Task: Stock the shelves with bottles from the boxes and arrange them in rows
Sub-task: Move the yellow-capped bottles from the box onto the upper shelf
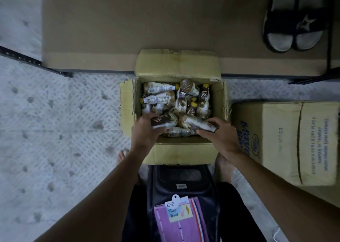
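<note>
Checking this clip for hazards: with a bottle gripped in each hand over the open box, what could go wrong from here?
1. The left hand grips the left bottle, the right hand the right bottle; either could slip on the lift to the shelf.
2. The other bottles lie jumbled in the open box, so pulling two out may shift the pile.
3. Slippers sit at the shelf's right end, crowding row space there.

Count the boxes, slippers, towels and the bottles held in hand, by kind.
Boxes: 2, open box and shut box
Slippers: 2
Towel: 1
Bottles in hand: 2, left bottle in left hand, right bottle in right hand
Total: 7
Loose bottles in the open box are too jumbled to count.
</note>
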